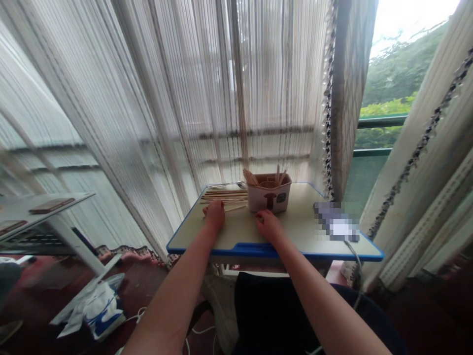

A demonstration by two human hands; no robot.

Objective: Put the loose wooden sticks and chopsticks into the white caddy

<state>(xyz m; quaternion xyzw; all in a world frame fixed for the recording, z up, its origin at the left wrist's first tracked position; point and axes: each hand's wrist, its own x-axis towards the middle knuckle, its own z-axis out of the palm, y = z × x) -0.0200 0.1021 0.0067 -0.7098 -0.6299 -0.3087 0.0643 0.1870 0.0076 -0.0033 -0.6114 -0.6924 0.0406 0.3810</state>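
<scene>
Sticks (225,195) lie left of the container (256,197) on the desk (236,232), before the curtain (214,88).

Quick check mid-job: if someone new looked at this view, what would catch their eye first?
Probably the pale container with a dark print, sticks poking out of its top, on the blue-edged desk just beyond the right hand. Next, the thin rods lying side by side left of it, with the left hand at their near side. Behind, a striped curtain fills much of the view.
</scene>
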